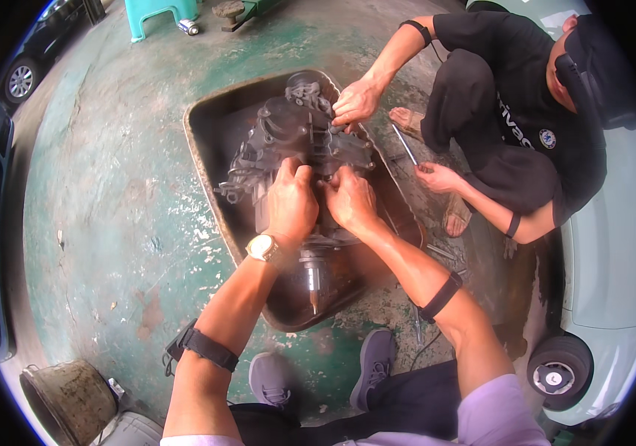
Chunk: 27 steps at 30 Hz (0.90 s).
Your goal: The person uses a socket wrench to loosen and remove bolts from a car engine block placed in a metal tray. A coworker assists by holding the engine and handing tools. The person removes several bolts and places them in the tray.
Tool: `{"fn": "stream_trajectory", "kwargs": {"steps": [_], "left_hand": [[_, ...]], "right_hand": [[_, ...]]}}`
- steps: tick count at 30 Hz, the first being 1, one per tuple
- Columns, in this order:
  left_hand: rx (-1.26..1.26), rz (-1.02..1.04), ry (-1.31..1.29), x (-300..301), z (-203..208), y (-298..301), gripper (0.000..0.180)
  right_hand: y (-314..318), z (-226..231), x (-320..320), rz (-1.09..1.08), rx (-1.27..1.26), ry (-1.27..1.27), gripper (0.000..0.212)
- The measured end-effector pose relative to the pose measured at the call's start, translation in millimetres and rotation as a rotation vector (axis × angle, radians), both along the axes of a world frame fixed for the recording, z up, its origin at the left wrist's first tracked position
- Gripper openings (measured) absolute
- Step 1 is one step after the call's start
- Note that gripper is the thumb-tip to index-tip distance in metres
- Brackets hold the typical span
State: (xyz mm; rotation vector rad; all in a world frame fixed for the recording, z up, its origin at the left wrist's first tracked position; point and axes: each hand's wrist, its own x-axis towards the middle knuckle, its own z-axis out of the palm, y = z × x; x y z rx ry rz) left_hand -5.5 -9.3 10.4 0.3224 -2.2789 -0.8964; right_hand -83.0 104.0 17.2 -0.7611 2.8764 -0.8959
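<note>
A dark, greasy vehicle gearbox (282, 123) lies in a large shallow tray (197, 160), its metal shaft (313, 279) pointing toward my feet. My left hand (293, 204) is closed, fingers curled down against the middle of the casing. Just to its right, my right hand (349, 197) pinches at the same part of the casing. Whatever the fingertips of either hand grip is hidden or too small to name. A co-worker's hand (357, 102) touches the gearbox's far right side. The co-worker's other hand (441, 178) holds a slim metal tool (405, 145).
The co-worker (515, 119) squats at the right, beside a pale car (608, 260). Loose metal tools (444, 253) lie right of the tray. A dirty bucket (69, 401) stands near left, a turquoise stool (158, 11) far off. Dark cars (20, 78) line the left.
</note>
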Motion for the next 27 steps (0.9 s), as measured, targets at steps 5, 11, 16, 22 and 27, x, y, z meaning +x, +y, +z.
{"fn": "stream_trajectory", "kwargs": {"steps": [5,11,16,22,27], "left_hand": [[0.006,-0.02,-0.045,3,-4,-5,0.022],[0.139,-0.062,-0.078,8,10,-3,0.012],[0.171,-0.072,-0.046,7,12,-4,0.011],[0.072,-0.051,-0.043,6,10,-4,0.01],[0.054,-0.034,-0.036,3,6,-3,0.009]], "right_hand": [[-3,-2,-6,-0.027,0.043,0.015,0.033],[1,1,-8,-0.002,0.141,0.018,0.034],[2,-5,-6,0.053,0.162,0.082,0.033],[-1,-5,-8,0.078,0.219,0.131,0.031],[-2,-7,-5,0.05,0.19,0.09,0.031]]}}
